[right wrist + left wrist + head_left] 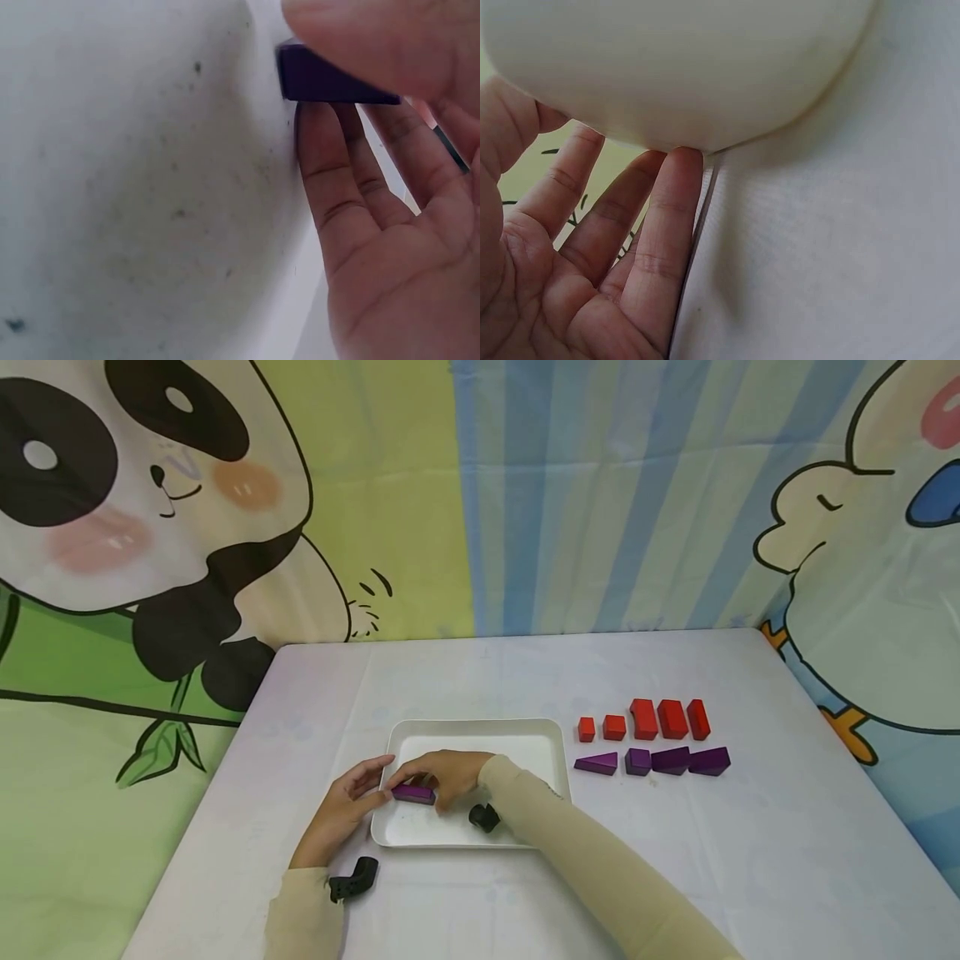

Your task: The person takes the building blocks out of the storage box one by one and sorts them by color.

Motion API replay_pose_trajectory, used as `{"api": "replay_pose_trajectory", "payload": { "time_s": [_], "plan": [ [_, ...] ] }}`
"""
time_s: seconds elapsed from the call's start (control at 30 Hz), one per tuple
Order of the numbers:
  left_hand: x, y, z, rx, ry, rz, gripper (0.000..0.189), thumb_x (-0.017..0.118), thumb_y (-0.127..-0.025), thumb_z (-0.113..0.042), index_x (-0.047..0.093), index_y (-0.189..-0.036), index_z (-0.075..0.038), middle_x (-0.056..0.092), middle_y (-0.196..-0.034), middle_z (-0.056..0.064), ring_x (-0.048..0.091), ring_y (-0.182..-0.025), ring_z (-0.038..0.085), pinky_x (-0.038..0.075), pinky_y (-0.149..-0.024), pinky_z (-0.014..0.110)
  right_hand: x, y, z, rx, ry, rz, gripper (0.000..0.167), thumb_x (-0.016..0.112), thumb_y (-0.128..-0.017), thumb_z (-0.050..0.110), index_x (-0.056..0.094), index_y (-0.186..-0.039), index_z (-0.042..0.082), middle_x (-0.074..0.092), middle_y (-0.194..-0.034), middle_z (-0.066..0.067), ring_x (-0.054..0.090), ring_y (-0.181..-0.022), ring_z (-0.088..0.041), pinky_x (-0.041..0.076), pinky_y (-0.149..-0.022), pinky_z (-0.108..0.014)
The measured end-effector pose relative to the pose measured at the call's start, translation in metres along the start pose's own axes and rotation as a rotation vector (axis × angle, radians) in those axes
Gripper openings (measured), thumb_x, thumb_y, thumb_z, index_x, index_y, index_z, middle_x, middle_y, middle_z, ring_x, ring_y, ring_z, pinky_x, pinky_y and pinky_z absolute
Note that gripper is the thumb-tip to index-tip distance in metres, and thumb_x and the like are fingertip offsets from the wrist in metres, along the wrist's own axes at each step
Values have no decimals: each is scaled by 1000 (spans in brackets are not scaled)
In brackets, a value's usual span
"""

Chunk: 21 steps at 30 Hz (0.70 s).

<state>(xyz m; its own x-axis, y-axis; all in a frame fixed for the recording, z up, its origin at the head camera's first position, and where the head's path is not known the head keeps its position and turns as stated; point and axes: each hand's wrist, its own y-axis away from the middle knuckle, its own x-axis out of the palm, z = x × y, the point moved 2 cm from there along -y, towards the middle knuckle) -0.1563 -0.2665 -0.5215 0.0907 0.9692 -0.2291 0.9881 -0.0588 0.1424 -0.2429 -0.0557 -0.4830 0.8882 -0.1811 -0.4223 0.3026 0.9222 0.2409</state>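
A long purple block [413, 794] is in the left part of a white tray [480, 842]. My right hand [450, 772] reaches over it and pinches it between thumb and fingers. In the right wrist view the dark purple block [330, 75] shows between the thumb and fingertips, close over the tray's white floor. My left hand [347, 810] is at the tray's left rim, its thumb near the block's left end. The left wrist view shows the fairly straight fingers [664, 217] touching the white tray's outer wall [682, 82].
Right of the tray stands a row of red blocks [672, 720], several in different sizes. Below it lies a row of purple blocks [671, 761], among them a wedge [597, 764]. A white cloth covers the table [480, 677], with a printed curtain [585, 493] behind.
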Motion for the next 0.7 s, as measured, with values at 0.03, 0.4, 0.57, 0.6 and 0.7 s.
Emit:
{"api": "replay_pose_trajectory", "payload": {
  "time_s": [0.03, 0.4, 0.57, 0.6, 0.7],
  "plan": [
    [0, 0, 0, 1, 0, -1, 60, 74, -99, -6, 55, -156, -4, 52, -161, 19, 42, -153, 37, 42, -104, 14, 0, 0, 0, 2, 4, -8, 86, 68, -77, -31, 62, -150, 13, 60, -151, -5, 58, -127, -7, 47, -105, -20],
    [1, 0, -1, -14, -12, -14, 60, 74, -99, -6, 55, -156, -4, 50, -162, 20, 40, -154, 37, 40, -103, 11, 3, -1, 2, 2, 93, -99, 75, 70, -77, -30, 69, -136, 17, 66, -139, -4, 61, -114, -7, 50, -98, -20],
    [2, -2, -1, -17, -16, -19, 59, 73, -99, -4, 56, -156, -4, 51, -162, 20, 43, -153, 38, 42, -102, 12, 2, 2, 3, 47, 111, -139, 70, 79, -80, -22, 68, -138, 17, 66, -139, -3, 65, -111, -11, 52, -97, -22],
    [2, -2, -1, -17, -15, -17, 59, 72, -99, -4, 56, -156, -4, 52, -161, 20, 44, -152, 38, 43, -102, 13, 1, 3, 3, 54, 110, -147, 70, 81, -81, -20, 67, -138, 17, 67, -139, -3, 65, -110, -12, 52, -97, -22],
    [1, -1, -1, -19, -7, -18, 60, 72, -99, -3, 55, -156, -5, 52, -161, 20, 46, -151, 37, 46, -101, 15, -3, 8, 8, 55, 101, -167, 67, 84, -82, -16, 66, -139, 13, 67, -140, -5, 67, -110, -14, 53, -97, -23]
  ]
}}
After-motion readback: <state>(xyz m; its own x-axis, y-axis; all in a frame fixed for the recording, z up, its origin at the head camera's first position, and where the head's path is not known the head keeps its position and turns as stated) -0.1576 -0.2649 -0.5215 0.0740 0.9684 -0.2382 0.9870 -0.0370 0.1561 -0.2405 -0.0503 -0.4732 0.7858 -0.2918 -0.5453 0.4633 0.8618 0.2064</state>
